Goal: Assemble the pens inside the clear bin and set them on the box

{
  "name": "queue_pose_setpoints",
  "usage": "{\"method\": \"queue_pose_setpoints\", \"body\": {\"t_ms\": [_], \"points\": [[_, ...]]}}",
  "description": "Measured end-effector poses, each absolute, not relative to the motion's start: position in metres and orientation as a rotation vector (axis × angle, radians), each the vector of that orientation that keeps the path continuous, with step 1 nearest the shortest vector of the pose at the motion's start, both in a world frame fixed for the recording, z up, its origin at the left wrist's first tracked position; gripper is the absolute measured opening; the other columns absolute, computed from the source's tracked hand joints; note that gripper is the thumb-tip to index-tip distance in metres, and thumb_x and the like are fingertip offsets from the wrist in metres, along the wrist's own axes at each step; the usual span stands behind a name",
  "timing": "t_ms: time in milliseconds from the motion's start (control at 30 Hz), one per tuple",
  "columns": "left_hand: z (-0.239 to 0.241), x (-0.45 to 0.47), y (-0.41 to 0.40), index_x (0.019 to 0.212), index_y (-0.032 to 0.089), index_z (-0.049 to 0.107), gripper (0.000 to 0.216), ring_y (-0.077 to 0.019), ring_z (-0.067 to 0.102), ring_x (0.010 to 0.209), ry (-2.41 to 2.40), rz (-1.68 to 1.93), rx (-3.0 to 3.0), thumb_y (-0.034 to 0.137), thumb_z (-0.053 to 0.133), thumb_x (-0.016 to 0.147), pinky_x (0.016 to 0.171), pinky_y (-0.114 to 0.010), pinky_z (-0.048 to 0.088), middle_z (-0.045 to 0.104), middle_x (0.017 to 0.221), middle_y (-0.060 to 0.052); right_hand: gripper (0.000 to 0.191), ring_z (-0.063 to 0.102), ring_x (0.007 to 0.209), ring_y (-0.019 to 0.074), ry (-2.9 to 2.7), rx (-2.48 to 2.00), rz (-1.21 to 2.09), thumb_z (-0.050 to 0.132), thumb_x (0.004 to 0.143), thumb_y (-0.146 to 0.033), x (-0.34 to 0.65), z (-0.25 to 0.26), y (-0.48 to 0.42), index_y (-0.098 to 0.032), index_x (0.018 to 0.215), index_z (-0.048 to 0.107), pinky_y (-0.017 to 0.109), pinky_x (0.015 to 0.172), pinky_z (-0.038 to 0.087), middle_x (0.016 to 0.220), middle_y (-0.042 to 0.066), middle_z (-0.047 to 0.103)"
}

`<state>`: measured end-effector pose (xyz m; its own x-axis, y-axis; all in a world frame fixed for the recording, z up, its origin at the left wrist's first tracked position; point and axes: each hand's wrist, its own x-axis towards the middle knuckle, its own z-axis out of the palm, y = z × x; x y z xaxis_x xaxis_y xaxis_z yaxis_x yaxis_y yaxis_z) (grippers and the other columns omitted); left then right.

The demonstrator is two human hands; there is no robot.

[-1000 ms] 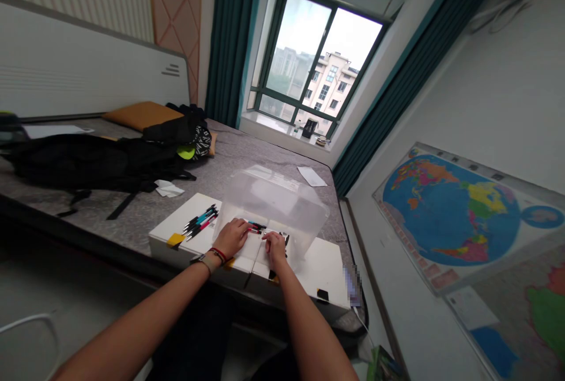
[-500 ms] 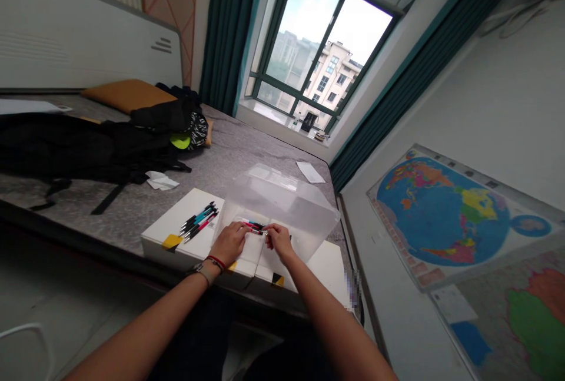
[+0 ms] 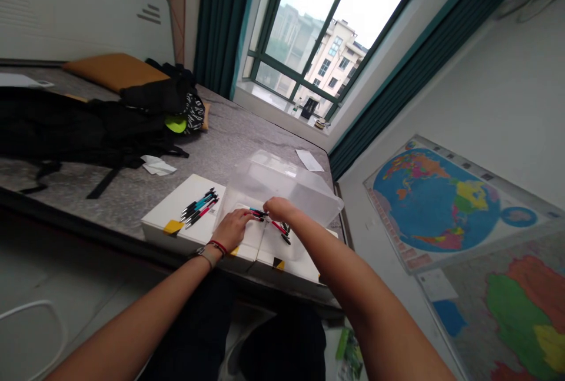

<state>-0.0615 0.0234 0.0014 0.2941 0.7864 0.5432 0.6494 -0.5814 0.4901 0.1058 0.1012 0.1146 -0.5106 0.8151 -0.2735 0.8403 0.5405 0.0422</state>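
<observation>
My left hand [image 3: 232,229], with bracelets at the wrist, has its fingertips closed on the left ends of a small bunch of pens [image 3: 257,214]. My right hand [image 3: 278,209] is bent over the right end of that bunch, fingers curled down; what is between them is hidden. Just below my right hand lie more pens [image 3: 281,229], red and black, at an angle. A translucent plastic box [image 3: 291,184] stands around and behind the hands. To the left, several black, blue and red pens [image 3: 199,207] lie side by side on a white box [image 3: 174,207].
The white boxes sit at the front edge of a grey marbled surface [image 3: 247,133]. A black backpack [image 3: 79,131], a crumpled tissue [image 3: 158,165] and an orange-brown cushion [image 3: 115,72] lie to the left. A white paper [image 3: 309,161] lies behind the box; a wall map [image 3: 436,198] hangs right.
My right hand has moved farther forward over the bunch's right end, its forearm swinging across. The angled pens below it have come into view. My left hand stays at the pens; the view has tilted slightly.
</observation>
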Motion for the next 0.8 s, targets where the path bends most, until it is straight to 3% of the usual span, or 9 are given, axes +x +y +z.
{"method": "queue_pose_setpoints", "body": {"t_ms": [400,567,800], "points": [[-0.021,-0.063,0.031,0.123,0.019,0.052,0.062,-0.024,0.05,0.116,1.432,1.292,2.26,-0.007,0.037,0.069,0.105,-0.046,0.043,0.057,0.117,-0.01,0.008,0.068,0.072,0.0224,2.498,1.516,-0.37,0.077,0.06,-0.015,0.08,0.079,0.112,-0.018,0.06,0.07,0.027,0.067,0.048,0.07,0.008,0.073],[-0.02,-0.063,0.032,0.12,0.016,0.053,0.058,-0.0233,0.051,0.115,1.433,1.346,2.24,-0.007,0.036,0.069,0.106,-0.043,0.043,0.058,0.115,-0.011,0.005,0.068,0.072,0.0231,2.504,1.427,-0.286,0.074,0.064,-0.015,0.088,0.076,0.109,-0.018,0.068,0.072,0.028,0.067,0.048,0.077,0.01,0.074],[-0.019,-0.062,0.032,0.113,0.016,0.055,0.05,-0.0229,0.056,0.107,1.448,1.407,2.164,-0.006,0.038,0.071,0.101,-0.041,0.046,0.059,0.107,-0.01,0.02,0.068,0.079,0.0268,2.566,1.228,-0.092,0.069,0.07,-0.02,0.099,0.109,0.096,-0.015,0.088,0.076,0.03,0.067,0.046,0.093,0.015,0.073]]}}
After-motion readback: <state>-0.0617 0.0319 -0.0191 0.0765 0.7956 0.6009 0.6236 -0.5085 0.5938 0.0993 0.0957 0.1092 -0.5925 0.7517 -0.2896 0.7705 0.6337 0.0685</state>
